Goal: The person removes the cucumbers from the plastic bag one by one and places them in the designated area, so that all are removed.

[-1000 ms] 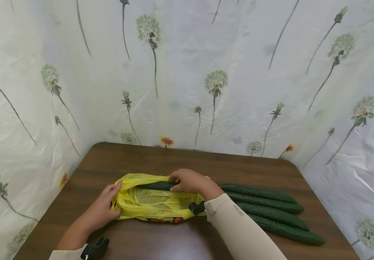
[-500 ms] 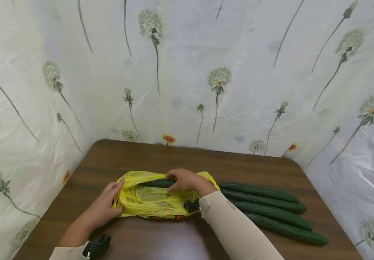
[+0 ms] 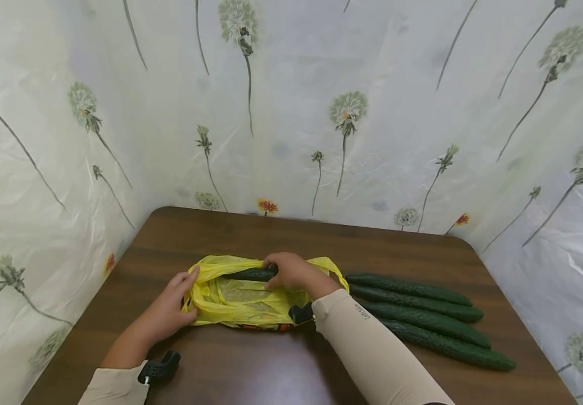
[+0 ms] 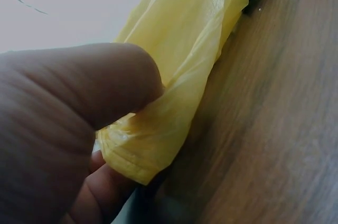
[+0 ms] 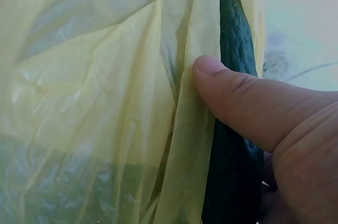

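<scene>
A yellow plastic bag point(image 3: 251, 306) lies on its side on the brown table, its mouth spread open. My left hand point(image 3: 175, 304) pinches the bag's left edge; in the left wrist view the thumb point(image 4: 127, 76) presses the yellow film against the fingers below. Inside the bag's mouth, along its far side, lies a dark green cucumber point(image 3: 251, 274). My right hand point(image 3: 293, 274) grips this cucumber, and the right wrist view shows the thumb point(image 5: 237, 89) across the cucumber point(image 5: 235, 28), beside a fold of the bag. The fingers behind it are mostly hidden.
Several more cucumbers point(image 3: 428, 315) lie side by side to the right of the bag, partly behind the right forearm. The wooden table point(image 3: 210, 230) meets a plastic sheet printed with dandelions point(image 3: 291, 112) at the back and sides.
The head view has tilted slightly, so the table sits higher in it. Both hands keep their hold on the bag and the cucumber, which have barely moved.
</scene>
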A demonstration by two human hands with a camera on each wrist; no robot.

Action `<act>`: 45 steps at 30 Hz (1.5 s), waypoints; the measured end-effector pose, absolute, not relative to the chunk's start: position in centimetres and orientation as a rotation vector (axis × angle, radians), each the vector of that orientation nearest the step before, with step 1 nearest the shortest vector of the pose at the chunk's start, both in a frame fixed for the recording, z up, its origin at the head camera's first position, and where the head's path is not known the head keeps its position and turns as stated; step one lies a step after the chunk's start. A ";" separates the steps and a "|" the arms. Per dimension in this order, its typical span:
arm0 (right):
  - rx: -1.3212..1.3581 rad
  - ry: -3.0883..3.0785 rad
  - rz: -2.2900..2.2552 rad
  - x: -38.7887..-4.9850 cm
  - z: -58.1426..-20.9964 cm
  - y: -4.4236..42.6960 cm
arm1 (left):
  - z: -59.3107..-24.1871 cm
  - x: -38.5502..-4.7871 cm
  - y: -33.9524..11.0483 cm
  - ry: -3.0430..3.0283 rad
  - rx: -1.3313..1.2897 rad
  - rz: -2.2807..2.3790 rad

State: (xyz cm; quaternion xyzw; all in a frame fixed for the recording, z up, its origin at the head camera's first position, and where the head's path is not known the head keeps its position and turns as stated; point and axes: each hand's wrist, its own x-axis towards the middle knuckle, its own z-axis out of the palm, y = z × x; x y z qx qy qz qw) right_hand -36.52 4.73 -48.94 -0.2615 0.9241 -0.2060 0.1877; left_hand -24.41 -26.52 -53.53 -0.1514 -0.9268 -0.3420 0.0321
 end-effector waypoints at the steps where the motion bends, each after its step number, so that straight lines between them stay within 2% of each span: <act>1: -0.737 2.601 -0.577 -36.6 -48.9 4.7 | -53.5 -24.5 -26.5 -2.854 -0.466 -1.059; 31: -0.930 2.608 -0.435 -36.7 -46.6 6.9 | -52.8 -25.2 -26.3 -2.816 -0.438 -1.119; 45: -1.001 2.556 -0.542 -35.8 -47.8 7.7 | -53.5 -24.8 -26.3 -2.874 -0.390 -1.161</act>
